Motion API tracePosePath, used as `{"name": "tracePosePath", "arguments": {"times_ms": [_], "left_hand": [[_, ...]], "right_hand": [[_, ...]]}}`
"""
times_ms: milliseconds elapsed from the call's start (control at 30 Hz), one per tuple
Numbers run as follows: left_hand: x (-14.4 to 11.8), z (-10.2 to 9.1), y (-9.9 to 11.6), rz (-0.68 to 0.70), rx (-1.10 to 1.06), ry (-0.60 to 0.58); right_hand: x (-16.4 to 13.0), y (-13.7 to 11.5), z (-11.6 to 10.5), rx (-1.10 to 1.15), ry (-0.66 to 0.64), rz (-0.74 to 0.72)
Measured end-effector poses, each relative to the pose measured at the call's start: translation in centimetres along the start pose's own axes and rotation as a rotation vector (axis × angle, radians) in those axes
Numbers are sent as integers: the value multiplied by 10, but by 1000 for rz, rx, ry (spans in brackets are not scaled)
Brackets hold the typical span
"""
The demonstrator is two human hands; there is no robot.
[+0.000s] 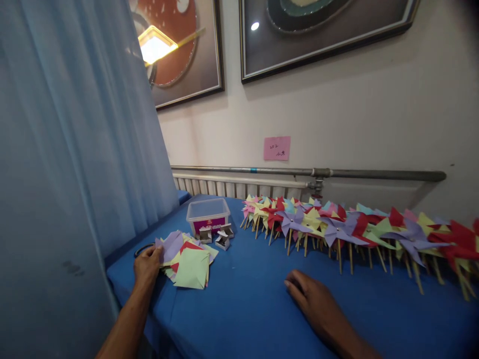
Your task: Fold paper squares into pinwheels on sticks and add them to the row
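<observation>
Left hand: the left hand (147,265) rests at the near-left of the table, fingers loosely curled on the edge of the stack of paper squares (188,259); it touches the top sheets but has none lifted.
Right hand: the right hand (313,298) lies flat, palm down, on the bare blue cloth near the middle, fingers extended and holding nothing.
Paper stack: loose squares in lilac, red and pale yellow-green, fanned out just beside the left hand, near-left of the table.
Step in hand: judged as picking 1 sheet from the stack, the start of a fresh pinwheel.
Next move: it appears to call for separating a single sheet with the fingertips, without dragging the loose sheets under it, and bringing it to the clear space by the right hand.
Box: a clear plastic box (208,213) stands just beyond the stack; small metal clips (217,236) lie against its near side.
Finished work: a long row of pinwheels (355,230) on wooden sticks runs along the far edge toward the right.
Surface: a table (239,319) under a blue cloth.
Room: a pale blue curtain (75,149) hangs at left; a radiator (239,185), a pipe, a pink note (277,148) and 2 framed pictures occupy the far wall.
</observation>
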State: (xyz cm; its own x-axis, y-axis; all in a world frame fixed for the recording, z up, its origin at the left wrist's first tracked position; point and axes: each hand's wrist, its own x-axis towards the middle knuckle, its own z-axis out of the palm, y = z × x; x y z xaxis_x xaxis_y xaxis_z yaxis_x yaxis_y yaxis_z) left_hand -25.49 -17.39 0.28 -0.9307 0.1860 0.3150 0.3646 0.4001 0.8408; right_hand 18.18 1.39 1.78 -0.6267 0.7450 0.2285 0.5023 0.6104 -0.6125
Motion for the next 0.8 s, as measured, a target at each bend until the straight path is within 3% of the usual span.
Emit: {"name": "tracePosePath", "arguments": {"times_ms": [133,300,500,600,700,767,800], "left_hand": [[4,-3,8,0,10,-47],[7,-5,13,105,59,121],[7,-13,32,-133,-201,335],[2,-13,54,-122,-349,357],[-18,1,90,-74,-578,277],[-43,21,121,-72,-730,32],[-57,33,137,-86,-804,-148]], "right_hand": [[1,-1,-1,3,7,-1],[2,1,1,13,24,-2],[1,1,0,27,38,-15],[1,3,1,29,47,-33],[4,0,4,7,112,-73],[6,-8,8,-10,196,-145],[8,-13,11,-26,245,-210]]}}
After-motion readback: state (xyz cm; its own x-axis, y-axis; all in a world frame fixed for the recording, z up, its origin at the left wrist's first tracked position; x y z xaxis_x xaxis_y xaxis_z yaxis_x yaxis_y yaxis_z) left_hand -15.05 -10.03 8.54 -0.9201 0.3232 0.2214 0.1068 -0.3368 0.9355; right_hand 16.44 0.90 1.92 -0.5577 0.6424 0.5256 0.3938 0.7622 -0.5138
